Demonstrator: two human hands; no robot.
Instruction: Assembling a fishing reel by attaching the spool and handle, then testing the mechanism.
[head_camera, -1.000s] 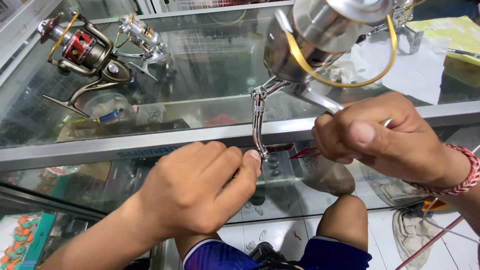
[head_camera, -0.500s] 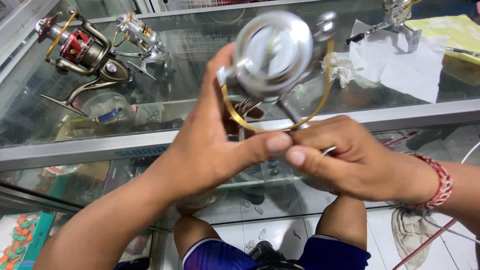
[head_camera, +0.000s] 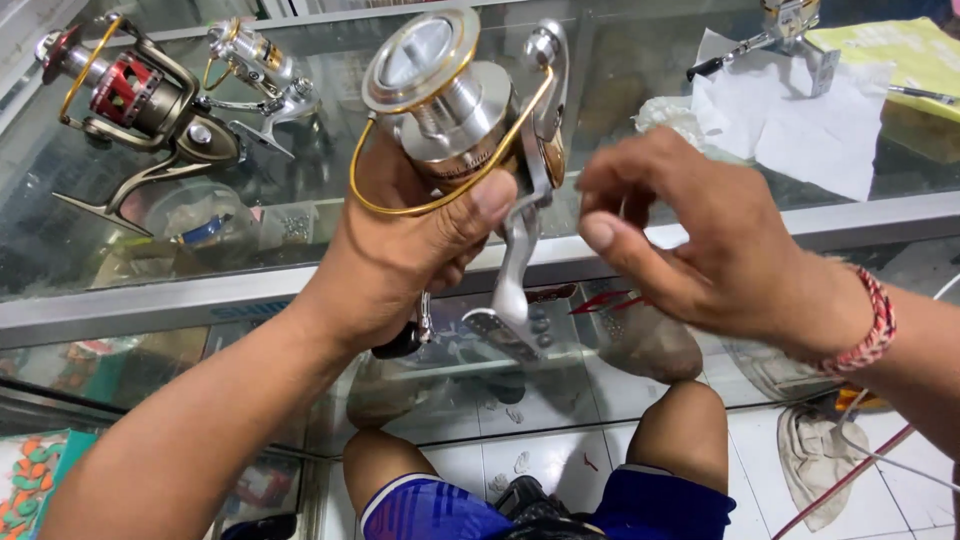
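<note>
The left hand (head_camera: 400, 250) is closed around a silver spinning reel (head_camera: 460, 110) with a gold wire bail, and it holds the reel up above the glass counter (head_camera: 300, 210), with the thumb pressed on the reel's body and the silver foot pointing down. The right hand (head_camera: 700, 240), which has a red and white braided bracelet (head_camera: 868, 322) at the wrist, is just beside the reel with the fingers bent and loosely apart, and I cannot tell if it touches it. On the counter lie a red and bronze reel (head_camera: 130, 100) and a smaller silver reel (head_camera: 255, 65) at the left, and white paper sheets (head_camera: 800, 110) at the right.
</note>
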